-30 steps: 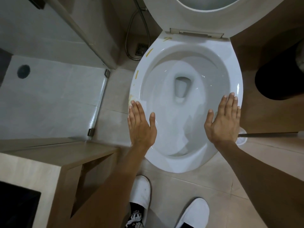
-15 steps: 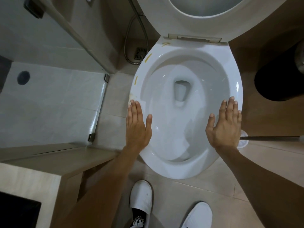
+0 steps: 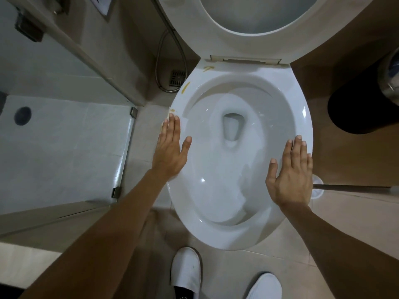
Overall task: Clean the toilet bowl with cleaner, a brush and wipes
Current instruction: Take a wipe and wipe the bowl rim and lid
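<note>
Tiny bathroom, beige tiled floor [image 3: 280,266], with the toilet bowl [image 3: 235,238] dead centre and its seat [image 3: 207,35] flipped up behind it, cut off at the top edge. Left of the bowl there's a glass shower door [image 3: 124,152], right of it a dark bin [image 3: 362,104], half out of view. The brush [image 3: 318,186] pokes out right of the bowl, mostly hidden by the right hand [image 3: 291,180]. The bowl's long axis runs toward the shoes [image 3: 186,270], with yellow smears [image 3: 185,87] on its left rim. The left hand [image 3: 170,152] and the right one both lie flat, fingers straight, holding nothing.
</note>
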